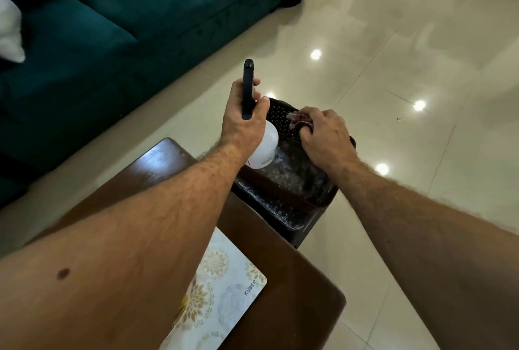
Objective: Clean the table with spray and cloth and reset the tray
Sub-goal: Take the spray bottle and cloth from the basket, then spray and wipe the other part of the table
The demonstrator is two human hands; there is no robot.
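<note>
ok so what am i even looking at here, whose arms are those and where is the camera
There is no machine here. The camera sits on a person's head and looks forward and down, so the two bare arms are that person's own.

The left hand grips a spray bottle, white with a dark trigger head. The right hand presses a small reddish-brown cloth against a dark perforated bin lined with a plastic bag, which stands on the tiled floor beside the table.

Below the arms is a brown wooden table with a floral mat marked KUBER lying on it. A teal sofa stands at the upper left.
</note>
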